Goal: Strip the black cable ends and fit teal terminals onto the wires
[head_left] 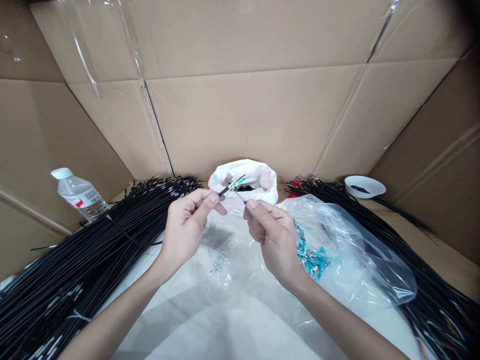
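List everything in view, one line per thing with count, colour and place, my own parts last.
Black cable: one, coloured wires at its end, in the left hand
Thin item: one, identity unclear, in the right hand
Cable bundles: two, black, left and right
Bottle: one, clear, white cap, far left
White bag: one, open, back centre
Bowl: one, white, dark bits inside, back right
Red pieces: at least two, beside the right bundle
Clear plastic sheeting: count unclear, centre to right
Foil scraps: many, blue-green, right of centre
Work surface: one, white, below
Cardboard walls: three, brown, back and sides
Left hand, right hand: one each, bare, centre
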### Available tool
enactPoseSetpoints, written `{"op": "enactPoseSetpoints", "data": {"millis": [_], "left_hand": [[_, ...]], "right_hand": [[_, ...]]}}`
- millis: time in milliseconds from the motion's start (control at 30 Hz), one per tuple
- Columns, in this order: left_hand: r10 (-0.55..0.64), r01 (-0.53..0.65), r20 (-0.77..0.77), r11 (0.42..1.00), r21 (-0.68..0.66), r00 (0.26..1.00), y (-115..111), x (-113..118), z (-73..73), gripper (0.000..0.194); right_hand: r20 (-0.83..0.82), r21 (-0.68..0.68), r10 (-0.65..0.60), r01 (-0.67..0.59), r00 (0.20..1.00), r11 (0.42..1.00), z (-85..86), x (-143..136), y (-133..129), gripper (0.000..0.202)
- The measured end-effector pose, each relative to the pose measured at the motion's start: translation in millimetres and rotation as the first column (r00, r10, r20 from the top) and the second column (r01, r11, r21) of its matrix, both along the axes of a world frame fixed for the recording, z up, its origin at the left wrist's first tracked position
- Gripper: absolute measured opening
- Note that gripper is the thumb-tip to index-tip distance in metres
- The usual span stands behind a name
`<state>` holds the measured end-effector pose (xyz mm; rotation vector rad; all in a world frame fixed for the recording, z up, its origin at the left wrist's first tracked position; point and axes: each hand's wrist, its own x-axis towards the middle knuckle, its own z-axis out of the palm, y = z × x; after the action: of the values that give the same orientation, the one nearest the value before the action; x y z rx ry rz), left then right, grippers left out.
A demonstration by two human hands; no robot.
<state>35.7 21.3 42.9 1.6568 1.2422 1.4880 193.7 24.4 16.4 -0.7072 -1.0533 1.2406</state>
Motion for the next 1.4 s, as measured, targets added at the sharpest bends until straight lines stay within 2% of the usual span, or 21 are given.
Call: {"op": "enactPoseSetpoints", "data": {"millis": [333, 1067, 1400], "left_hand": [[-0.011, 0.011, 0.006, 1.0, -0.007, 1.0, -1, -2, -1.8, 0.031], [-0.023, 0.024, 0.021, 0.998, -0.056, 1.0, -1, -1, 3.7, 0.032], [-0.154, 0.182, 0.141, 0.959, -0.217, 0.978, 4, -7, 9.8, 0.034]], "right_hand": [[-0.009, 0.008, -0.003, 0.003, 1.0, 1.0, -3.0, 0, 0, 0.042], [0.012, -0.037, 0.002, -0.001, 1.0, 0.999, 2.6, 0, -1, 0.044], [0.076, 0.042, -0.042, 0.039, 0.996, 0.998, -5.4, -1, 1, 0.042]]}}
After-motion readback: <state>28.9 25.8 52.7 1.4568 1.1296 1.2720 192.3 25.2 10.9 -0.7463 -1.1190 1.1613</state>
